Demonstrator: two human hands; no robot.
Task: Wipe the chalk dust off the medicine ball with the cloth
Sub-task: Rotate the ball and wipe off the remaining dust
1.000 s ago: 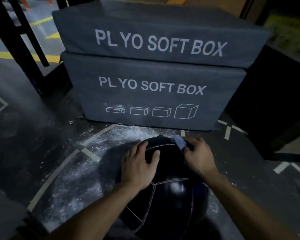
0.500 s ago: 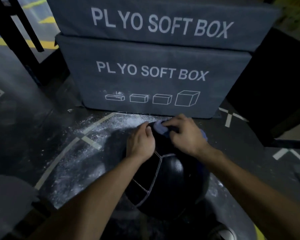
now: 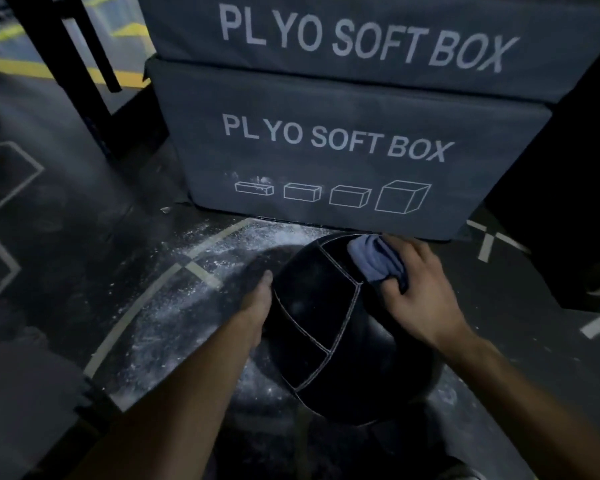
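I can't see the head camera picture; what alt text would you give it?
A person's right hand presses a bunched blue cloth onto the top of a black medicine ball on a chalk-dusted gym floor, while the left hand steadies the ball's side. Two stacked grey plyo soft boxes stand behind.

Two bare forearms enter from the bottom edge of the frame, uncovered from wrist to where the picture cuts them off, with no sleeve or cuff in sight. The left hand (image 3: 257, 308) and the right hand (image 3: 418, 289) are both ungloved, and the wrists and the fingers that show carry no watch, band or ring. The fingernails that can be seen on the left hand are short and plain. The dim light leaves finer detail unclear.
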